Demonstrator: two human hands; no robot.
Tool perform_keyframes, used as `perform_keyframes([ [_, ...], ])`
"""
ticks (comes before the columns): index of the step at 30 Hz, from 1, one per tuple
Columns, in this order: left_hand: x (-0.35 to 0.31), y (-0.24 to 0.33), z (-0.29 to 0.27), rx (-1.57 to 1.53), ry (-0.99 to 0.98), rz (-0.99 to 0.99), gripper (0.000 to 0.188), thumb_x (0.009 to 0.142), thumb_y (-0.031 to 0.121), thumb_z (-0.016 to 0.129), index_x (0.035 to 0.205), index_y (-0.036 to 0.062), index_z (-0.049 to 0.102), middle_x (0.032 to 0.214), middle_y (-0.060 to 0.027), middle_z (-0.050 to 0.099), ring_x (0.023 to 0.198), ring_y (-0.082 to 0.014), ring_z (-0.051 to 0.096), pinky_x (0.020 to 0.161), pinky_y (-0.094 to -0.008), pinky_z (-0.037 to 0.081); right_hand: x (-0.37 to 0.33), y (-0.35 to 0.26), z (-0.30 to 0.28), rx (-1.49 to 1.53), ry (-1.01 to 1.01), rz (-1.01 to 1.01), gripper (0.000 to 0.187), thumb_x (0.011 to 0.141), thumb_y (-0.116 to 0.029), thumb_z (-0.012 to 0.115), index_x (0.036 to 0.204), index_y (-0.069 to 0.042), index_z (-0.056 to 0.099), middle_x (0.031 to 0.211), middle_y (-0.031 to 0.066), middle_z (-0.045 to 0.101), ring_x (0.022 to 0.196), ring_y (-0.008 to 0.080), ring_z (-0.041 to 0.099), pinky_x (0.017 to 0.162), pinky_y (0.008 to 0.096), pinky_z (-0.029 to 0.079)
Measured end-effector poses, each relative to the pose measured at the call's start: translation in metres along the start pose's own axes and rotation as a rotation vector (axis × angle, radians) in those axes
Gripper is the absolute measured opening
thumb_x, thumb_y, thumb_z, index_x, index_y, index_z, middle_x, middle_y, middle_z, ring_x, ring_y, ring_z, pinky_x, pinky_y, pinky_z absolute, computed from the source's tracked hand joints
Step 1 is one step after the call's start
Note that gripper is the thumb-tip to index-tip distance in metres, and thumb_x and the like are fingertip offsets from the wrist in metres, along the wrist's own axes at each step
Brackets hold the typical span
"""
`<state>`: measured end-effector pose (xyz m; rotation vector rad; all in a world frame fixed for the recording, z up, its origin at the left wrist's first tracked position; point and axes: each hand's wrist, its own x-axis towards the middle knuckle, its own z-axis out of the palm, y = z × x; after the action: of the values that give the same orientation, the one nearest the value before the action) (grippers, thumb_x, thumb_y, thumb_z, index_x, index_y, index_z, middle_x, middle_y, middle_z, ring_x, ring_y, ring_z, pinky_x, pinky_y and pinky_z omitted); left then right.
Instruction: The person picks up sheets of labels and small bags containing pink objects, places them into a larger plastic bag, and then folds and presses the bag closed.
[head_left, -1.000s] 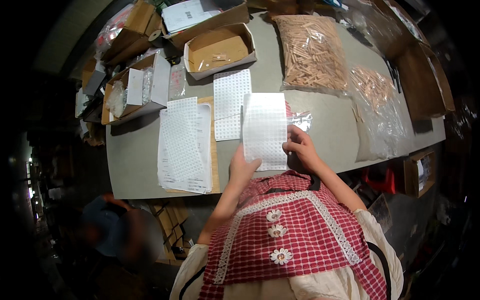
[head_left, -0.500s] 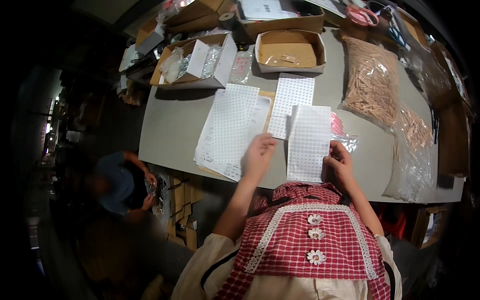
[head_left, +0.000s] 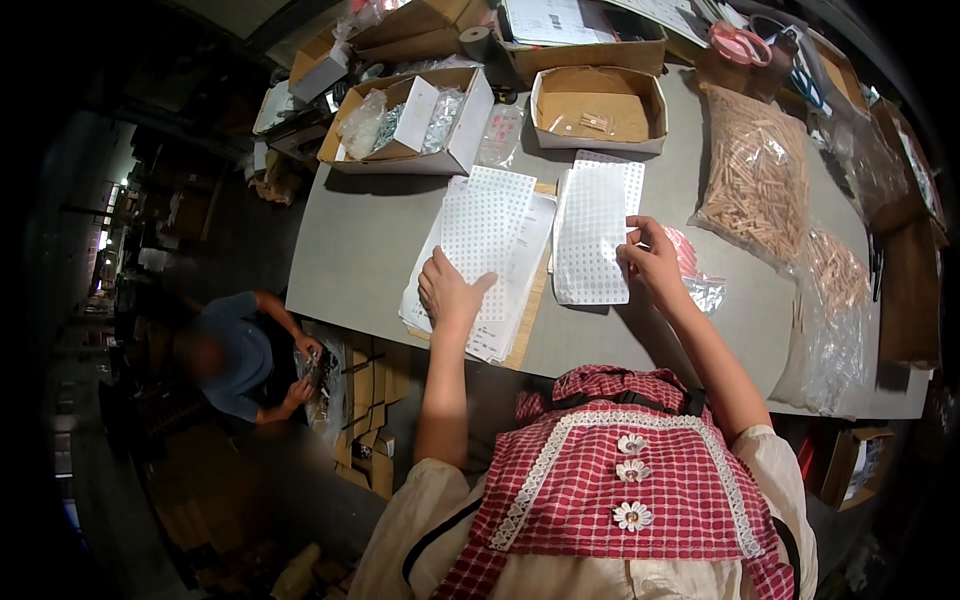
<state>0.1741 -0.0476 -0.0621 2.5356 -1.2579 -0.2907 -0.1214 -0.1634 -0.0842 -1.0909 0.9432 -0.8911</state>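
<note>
My right hand [head_left: 652,258] pinches the right edge of a white label sheet [head_left: 590,255] printed with rows of small marks. That sheet overlaps another label sheet [head_left: 632,172] lying behind it. My left hand [head_left: 452,292] lies with its fingers spread on a similar label sheet [head_left: 490,215]. This one sits on top of a stack of papers [head_left: 538,225], with a thin wooden board [head_left: 522,340] showing underneath. Beside my right wrist are a pink item [head_left: 682,248] and a small clear zip bag [head_left: 708,292].
Behind the papers stand an open cardboard box [head_left: 600,140] with a few wooden pieces and a divided box [head_left: 475,125] of bagged metal parts. Large bags of wooden dowels [head_left: 755,170] lie at the right. A co-worker [head_left: 235,350] is down at the left, beyond the table edge.
My right hand has moved the label sheet away from me, over the sheet behind. My left hand has shifted left, from the gap between the papers onto the left stack.
</note>
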Motion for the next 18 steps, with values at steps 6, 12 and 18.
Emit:
perform_keyframes([
  [6, 0.007, -0.021, 0.000, -0.212, 0.119, 0.040, 0.076, 0.081, 0.020, 0.078, 0.140, -0.0078, 0.040, 0.121, -0.0219, 0.056, 0.110, -0.0323, 0.055, 0.099, -0.0401, 0.044, 0.004, 0.007, -0.005, -0.094, 0.001, 0.031, 0.050, 0.085, -0.005, 0.063, 0.132, -0.001, 0.045, 0.088, 0.0012, 0.056, 0.073, 0.0086, 0.056, 0.059, 0.0231, 0.044],
  [12, 0.000, -0.009, -0.034, -1.480, -0.402, -0.111, 0.037, 0.094, -0.001, 0.051, 0.129, -0.0119, 0.053, 0.118, -0.0203, 0.066, 0.105, -0.0248, 0.068, 0.091, -0.0351, 0.055, 0.003, 0.010, -0.013, -0.766, 0.063, -0.220, 0.051, 0.089, -0.014, 0.063, 0.134, 0.002, 0.045, 0.107, 0.0127, 0.061, 0.087, 0.0179, 0.060, 0.074, 0.0300, 0.050],
  [18, -0.037, 0.026, -0.051, -1.640, -0.650, -0.066, 0.044, 0.092, -0.002, 0.050, 0.135, -0.0133, 0.047, 0.129, -0.0232, 0.060, 0.116, -0.0295, 0.062, 0.102, -0.0401, 0.049, -0.029, -0.065, 0.007, -0.434, -0.160, -0.134, 0.055, 0.092, -0.030, 0.069, 0.133, 0.003, 0.052, 0.121, 0.0152, 0.061, 0.101, 0.0212, 0.060, 0.089, 0.0327, 0.049],
])
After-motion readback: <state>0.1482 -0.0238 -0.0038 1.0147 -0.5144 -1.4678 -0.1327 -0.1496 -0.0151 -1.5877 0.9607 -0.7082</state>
